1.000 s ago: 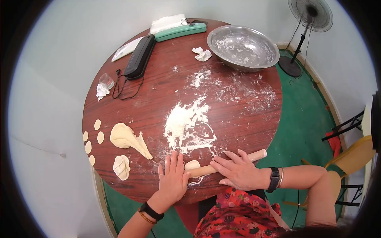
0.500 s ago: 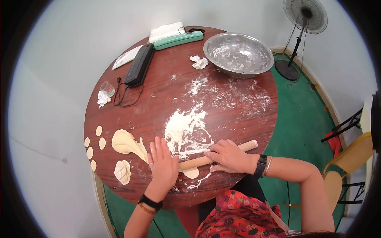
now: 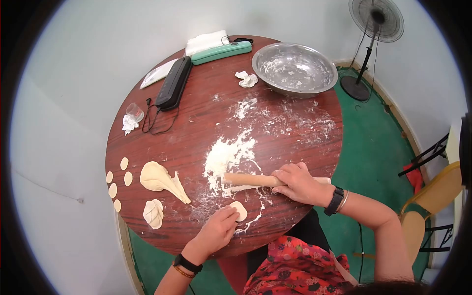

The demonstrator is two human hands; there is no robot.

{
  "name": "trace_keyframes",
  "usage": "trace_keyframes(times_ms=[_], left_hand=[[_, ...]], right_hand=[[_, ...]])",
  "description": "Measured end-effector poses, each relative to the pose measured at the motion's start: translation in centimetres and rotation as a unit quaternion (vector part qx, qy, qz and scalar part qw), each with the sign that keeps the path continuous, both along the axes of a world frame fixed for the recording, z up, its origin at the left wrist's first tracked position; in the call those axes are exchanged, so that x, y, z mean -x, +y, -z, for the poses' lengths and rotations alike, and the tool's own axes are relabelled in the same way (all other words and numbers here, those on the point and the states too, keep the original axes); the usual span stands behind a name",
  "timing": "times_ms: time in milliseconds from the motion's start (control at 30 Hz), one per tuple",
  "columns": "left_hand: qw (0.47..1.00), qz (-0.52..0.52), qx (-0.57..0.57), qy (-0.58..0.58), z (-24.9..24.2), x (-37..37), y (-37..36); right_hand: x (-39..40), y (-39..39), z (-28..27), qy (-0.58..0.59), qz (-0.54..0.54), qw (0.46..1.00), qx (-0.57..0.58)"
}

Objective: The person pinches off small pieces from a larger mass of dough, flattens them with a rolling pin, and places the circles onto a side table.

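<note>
Nearest in, a small dough disc (image 3: 240, 211) lies at the near edge of the counter (image 3: 196, 241), and its left edge is held by the bunched fingers of the left hand (image 3: 222, 227). A light touch is called for here: a thin rim is easily torn or stretched, and an even round is best served by small turns between passes. Just beyond it, clear of the dough, the rolling pin (image 3: 250, 180) is gripped right of its middle by the right hand (image 3: 301, 183); whether it is lifted cannot be told. Pressure is best eased toward the disc's centre, and sticking is best headed off with a little flour.

Over to the left, a folded lump (image 3: 153, 215) is seen, then a larger torn dough piece (image 3: 155, 177), with five small rounds (image 3: 128, 178) beside them. Off to the right, a yellow chair (image 3: 432, 191) is set on the green floor (image 3: 364, 152). Across the dark red wood, loose flour (image 3: 226, 156) is scattered. Farther still, a dusted metal bowl (image 3: 326, 82) is placed at right, a black device (image 3: 174, 83) at left, and a standing fan (image 3: 377, 19) is spotted by the pale wall.
</note>
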State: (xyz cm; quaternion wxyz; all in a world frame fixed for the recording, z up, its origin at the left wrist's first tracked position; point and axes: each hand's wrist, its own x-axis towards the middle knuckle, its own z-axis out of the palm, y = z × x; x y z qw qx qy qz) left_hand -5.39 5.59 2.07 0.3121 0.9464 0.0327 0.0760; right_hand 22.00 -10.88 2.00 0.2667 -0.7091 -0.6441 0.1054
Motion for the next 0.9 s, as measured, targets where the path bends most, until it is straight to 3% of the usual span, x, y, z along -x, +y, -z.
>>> trace_keyframes(times_ms=[267, 400, 467, 500, 633, 800, 900], left_hand=[[0.989, -0.133, -0.054, 0.023, -2.4, 1.7, -4.2], [0.979, -0.195, -0.061, -0.003, -3.5, 2.0, -2.5], [0.983, -0.158, -0.096, -0.006, -3.6, 1.0, -1.3], [0.984, -0.138, -0.113, -0.008, -3.3, 0.7, -0.8], [0.964, -0.078, -0.168, 0.191, -1.3, 0.3, -0.8], [0.962, -0.141, -0.169, 0.162, -0.4, -2.2, 0.9], [0.955, -0.180, -0.193, 0.137, 0.3, -3.8, 2.1]], right_hand=[[1.8, -1.6, 0.6, -0.058, -0.056, 0.997, 0.003], [3.9, -2.0, 0.1, -0.063, -0.108, 0.992, -0.006], [4.7, -2.0, 0.0, -0.056, -0.132, 0.989, -0.025], [5.0, -2.1, -0.1, -0.068, -0.128, 0.989, -0.016], [6.0, -2.6, 0.2, -0.109, -0.084, 0.990, -0.006], [4.9, -1.0, 0.5, -0.175, -0.004, 0.984, -0.034], [4.0, 1.1, 0.7, -0.157, 0.048, 0.986, -0.022]])
